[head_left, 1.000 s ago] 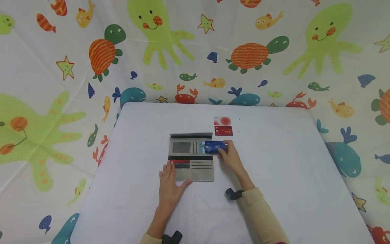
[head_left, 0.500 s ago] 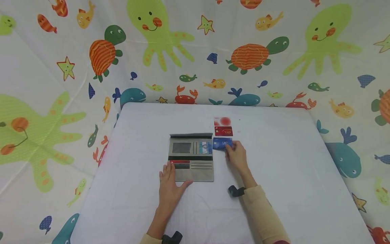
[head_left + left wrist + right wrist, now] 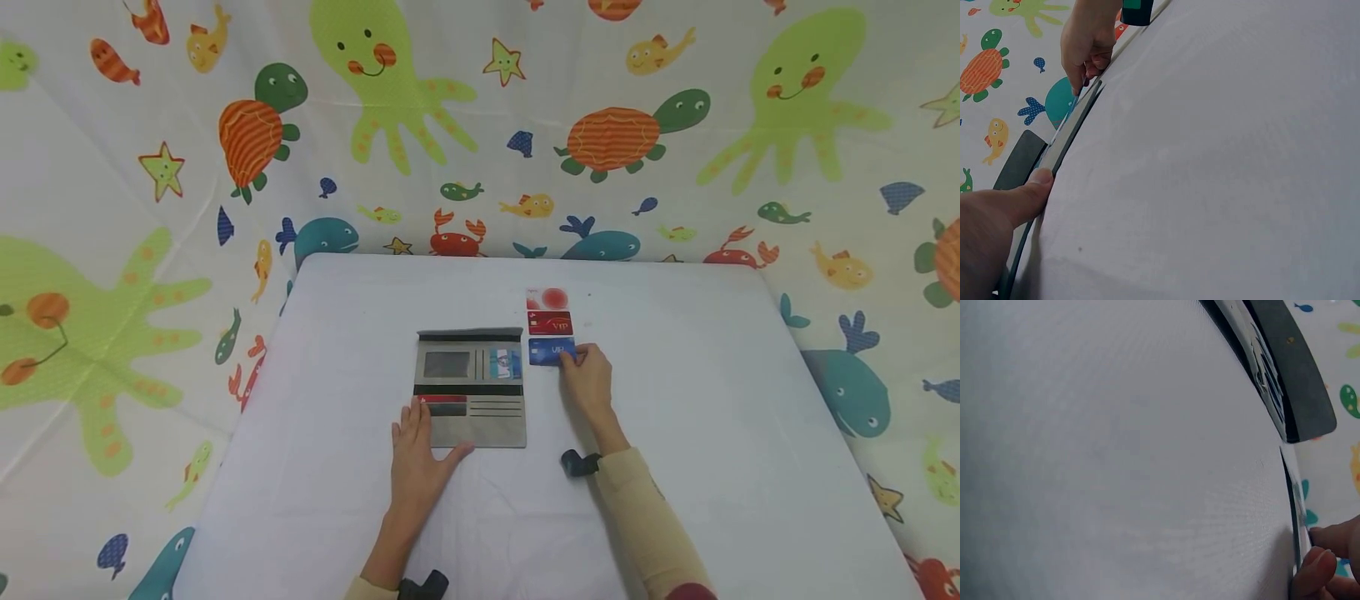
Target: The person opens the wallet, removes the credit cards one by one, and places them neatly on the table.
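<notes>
A grey wallet (image 3: 487, 432) lies unfolded on the table, with a clear window and card slots. My left hand (image 3: 414, 454) rests on its lower left part, fingers straight and thumb along the front edge. A light blue card (image 3: 505, 364) sits in the upper right slot area, and a red card (image 3: 442, 399) shows at the lower left slot. Right of the wallet, my right hand (image 3: 588, 379) pinches a blue VIP card (image 3: 546, 351) at its right edge between thumb and fingers. In the right wrist view the fingertips (image 3: 1316, 565) are at the card's edge.
Just behind the blue card lie a red VIP card (image 3: 550, 323) and a white-and-red card (image 3: 547, 299), stacked in a column. A white cloth covers the table (image 3: 337, 333). A curtain with sea animals (image 3: 615, 137) rises behind it.
My right hand has drawn the blue card rightward off the wallet, uncovering the light blue card, and brought it below the red VIP card. My left hand has stayed in place.
</notes>
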`<state>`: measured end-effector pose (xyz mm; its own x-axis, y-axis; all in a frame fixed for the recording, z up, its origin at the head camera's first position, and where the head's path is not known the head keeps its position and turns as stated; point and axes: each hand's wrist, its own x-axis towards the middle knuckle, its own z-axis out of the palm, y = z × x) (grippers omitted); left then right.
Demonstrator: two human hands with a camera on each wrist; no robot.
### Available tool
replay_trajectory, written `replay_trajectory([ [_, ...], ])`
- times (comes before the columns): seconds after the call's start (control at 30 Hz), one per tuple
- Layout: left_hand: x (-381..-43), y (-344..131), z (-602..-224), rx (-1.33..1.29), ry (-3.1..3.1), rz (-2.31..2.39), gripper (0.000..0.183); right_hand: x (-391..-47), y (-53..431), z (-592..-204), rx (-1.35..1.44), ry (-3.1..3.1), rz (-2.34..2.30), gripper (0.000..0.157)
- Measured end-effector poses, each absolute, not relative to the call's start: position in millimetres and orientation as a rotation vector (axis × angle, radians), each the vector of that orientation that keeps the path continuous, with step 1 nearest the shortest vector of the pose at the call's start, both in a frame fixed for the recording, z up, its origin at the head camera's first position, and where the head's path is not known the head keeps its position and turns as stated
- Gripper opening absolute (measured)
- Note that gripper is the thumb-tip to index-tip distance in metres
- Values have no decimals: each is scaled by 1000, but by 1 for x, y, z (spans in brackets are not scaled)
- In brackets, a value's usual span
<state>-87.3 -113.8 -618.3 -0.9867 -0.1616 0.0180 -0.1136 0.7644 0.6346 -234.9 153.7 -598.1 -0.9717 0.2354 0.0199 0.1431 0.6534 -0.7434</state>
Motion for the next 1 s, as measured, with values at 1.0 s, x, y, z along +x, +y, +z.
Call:
replay_trajectory([
  [1.0,-86,-112,-619,223,-2885,-1000,107,-243,155,-594,-351,-2866,1242,31],
])
